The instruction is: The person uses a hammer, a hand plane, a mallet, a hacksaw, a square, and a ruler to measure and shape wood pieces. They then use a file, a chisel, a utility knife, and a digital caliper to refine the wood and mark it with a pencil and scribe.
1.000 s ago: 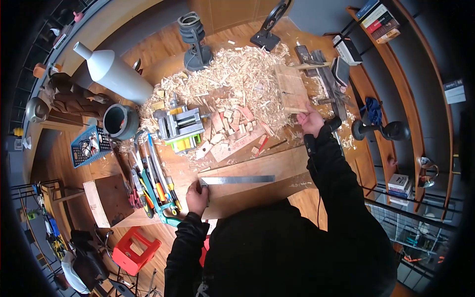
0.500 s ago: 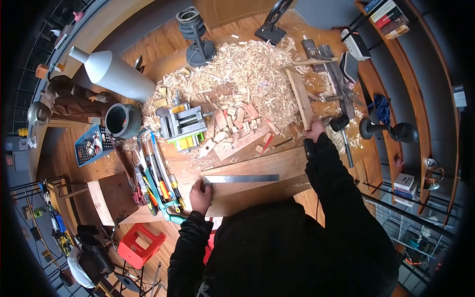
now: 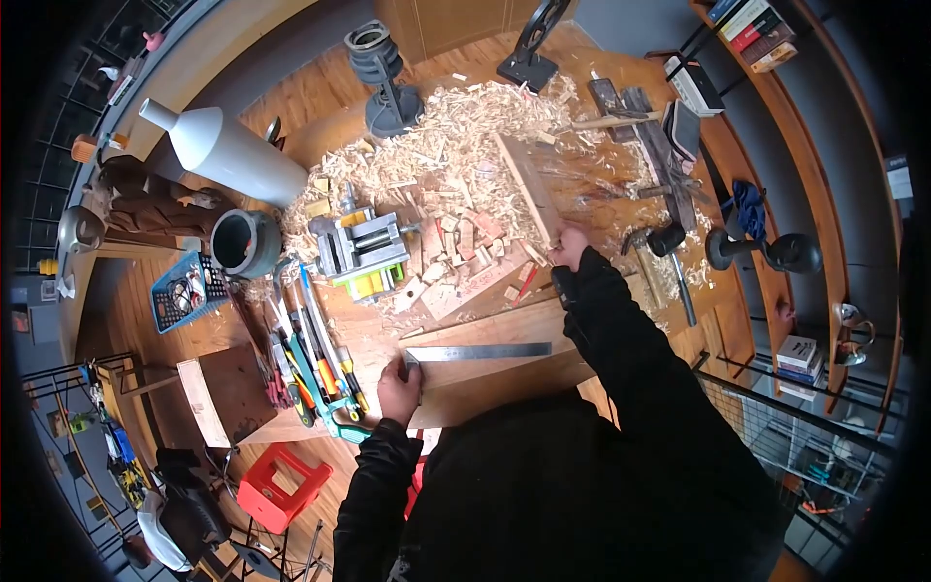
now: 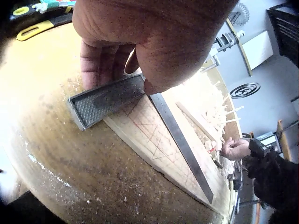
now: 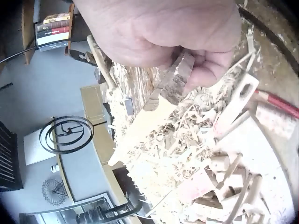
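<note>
My left hand (image 3: 398, 393) holds the thick stock of a metal try square (image 4: 110, 100), thumb and fingers at its corner. The square's steel blade (image 3: 480, 352) lies along a wide wooden board (image 3: 572, 315) at the near table edge; red pencil lines mark the board in the left wrist view. My right hand (image 3: 570, 247) grips the near end of a wooden plank (image 3: 529, 189), which is tilted up on its edge. Wood shavings (image 5: 173, 130) are heaped against the plank's left side. Small wood offcuts (image 3: 465, 238) lie left of this hand.
A grey vise (image 3: 359, 247) stands left of the offcuts, with saws and chisels (image 3: 315, 354) nearer. Farther left are a dark pot (image 3: 244, 242) and a white vase (image 3: 233, 155). A mallet (image 3: 664, 240) and dark wooden pieces (image 3: 650, 145) lie on the right.
My right hand has tipped the plank onto its edge and moved it left, pushing shavings along and baring tabletop on its right. The left hand and try square stay in place on the board.
</note>
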The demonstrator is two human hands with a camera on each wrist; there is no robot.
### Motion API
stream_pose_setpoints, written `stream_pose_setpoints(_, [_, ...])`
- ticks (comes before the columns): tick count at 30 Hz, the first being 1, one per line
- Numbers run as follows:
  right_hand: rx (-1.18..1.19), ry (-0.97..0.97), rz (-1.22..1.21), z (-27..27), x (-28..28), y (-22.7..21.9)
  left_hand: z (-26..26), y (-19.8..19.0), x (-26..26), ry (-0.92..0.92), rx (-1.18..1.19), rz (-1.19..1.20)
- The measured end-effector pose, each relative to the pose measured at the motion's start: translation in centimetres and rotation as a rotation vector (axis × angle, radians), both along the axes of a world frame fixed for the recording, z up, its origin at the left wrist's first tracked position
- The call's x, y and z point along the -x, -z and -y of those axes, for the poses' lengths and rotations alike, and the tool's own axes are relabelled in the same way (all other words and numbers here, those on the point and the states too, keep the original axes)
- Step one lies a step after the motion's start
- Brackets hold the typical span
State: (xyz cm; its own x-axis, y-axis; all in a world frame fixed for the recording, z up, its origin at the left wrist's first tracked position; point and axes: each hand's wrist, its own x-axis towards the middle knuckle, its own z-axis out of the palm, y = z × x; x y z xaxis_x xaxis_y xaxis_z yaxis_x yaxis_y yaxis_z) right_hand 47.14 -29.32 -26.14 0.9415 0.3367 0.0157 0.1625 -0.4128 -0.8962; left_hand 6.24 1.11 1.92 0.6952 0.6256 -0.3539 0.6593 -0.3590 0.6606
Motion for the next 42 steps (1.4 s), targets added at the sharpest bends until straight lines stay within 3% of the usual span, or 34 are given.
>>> stream_pose_setpoints(1, [-0.008, -0.124, 0.197, -0.7, -0.2, -0.4, 0.0, 0.0, 0.0, 0.000, -0.001, 0.002])
stream_pose_setpoints(2, [-0.009, -0.124, 0.198, -1.4, 0.3, -2.3, 0.1, 0.0, 0.0, 0.003, 0.004, 0.009])
stream_pose_setpoints(4, [-0.115, 0.108, -0.122, -2.0, 1.7, -5.7, 0.0, 0.2, 0.2, 0.008, 0.009, 0.015])
stream_pose_setpoints(6, [0.008, 0.041, 0.021, -2.3, 1.9, -6.6, 0.0, 0.8, 0.5, 0.005, 0.010, 0.043])
stream_pose_setpoints(8, [-0.918, 0.712, -0.904, -3.6, 3.2, -15.2, 0.0, 0.4, 0.3, 0.018, -0.007, 0.029])
stream_pose_setpoints(9, [-0.815, 0.672, -0.856, -4.1, 4.1, -21.1, 0.0, 0.2, 0.2, 0.031, -0.024, 0.015])
stream_pose_setpoints(12, [-0.959, 0.645, -0.830, -0.4, 2.9, -20.3, 0.1, -0.3, 0.2, 0.044, -0.028, 0.001])
stream_pose_setpoints(16, [-1.025, 0.675, -0.802, 2.1, 2.5, -23.2, 0.1, -0.1, 0.3, 0.039, -0.009, -0.018])
stream_pose_setpoints(18, [-1.009, 0.530, -0.767, 3.4, 2.1, -22.9, 0.0, 0.5, 0.6, 0.042, -0.021, 0.012])
stream_pose_setpoints(22, [-1.066, 0.715, -0.865, 2.7, 0.2, -21.6, 0.3, -1.0, -0.1, 0.019, 0.028, -0.009])
stream_pose_setpoints(24, [-0.982, 0.687, -0.771, 0.6, 1.4, -22.1, 0.3, -0.7, 0.1, 0.029, -0.026, 0.012])
stream_pose_setpoints(26, [-0.932, 0.634, -0.918, -1.0, 2.2, -22.5, 0.4, -1.0, 0.0, 0.041, -0.027, -0.017])
stream_pose_setpoints(27, [-0.863, 0.451, -0.940, 0.9, 1.9, -17.9, 0.5, -1.2, -0.1, 0.051, -0.028, -0.046])
stream_pose_setpoints(28, [-0.863, 0.453, -0.939, 0.8, 2.1, -17.8, 0.5, -1.4, -0.1, 0.052, -0.027, -0.045])
stream_pose_setpoints(30, [-0.838, 0.597, -0.911, -0.5, 3.4, -18.5, 0.5, -1.6, -0.3, 0.043, -0.017, -0.060])
stream_pose_setpoints(31, [-0.913, 0.624, -0.901, -1.8, 4.6, -22.4, 0.5, -1.5, -0.2, 0.046, -0.016, -0.059])
stream_pose_setpoints(32, [-0.912, 0.625, -0.898, -1.2, 4.5, -22.2, 0.4, -1.2, -0.1, 0.040, 0.001, -0.033])
stream_pose_setpoints(34, [-1.057, 0.527, -0.865, 1.3, 4.0, -21.2, 0.3, -0.7, 0.2, 0.032, 0.019, -0.006])
stream_pose_setpoints(35, [-1.177, 0.342, -0.941, 5.1, 2.9, -17.4, 0.3, -0.4, 0.3, 0.033, 0.018, 0.003])
stream_pose_setpoints(36, [-1.174, 0.339, -0.942, 6.6, 2.3, -17.2, 0.2, -0.2, 0.4, 0.034, 0.016, 0.012])
stream_pose_setpoints(38, [-0.872, 0.619, -0.586, 7.2, 1.7, -18.3, 0.1, 0.0, 0.6, 0.036, 0.017, 0.001])
stream_pose_setpoints(42, [-0.891, 0.820, -0.647, 6.9, 1.7, -22.8, 0.3, -0.6, 0.4, 0.046, 0.019, -0.030])
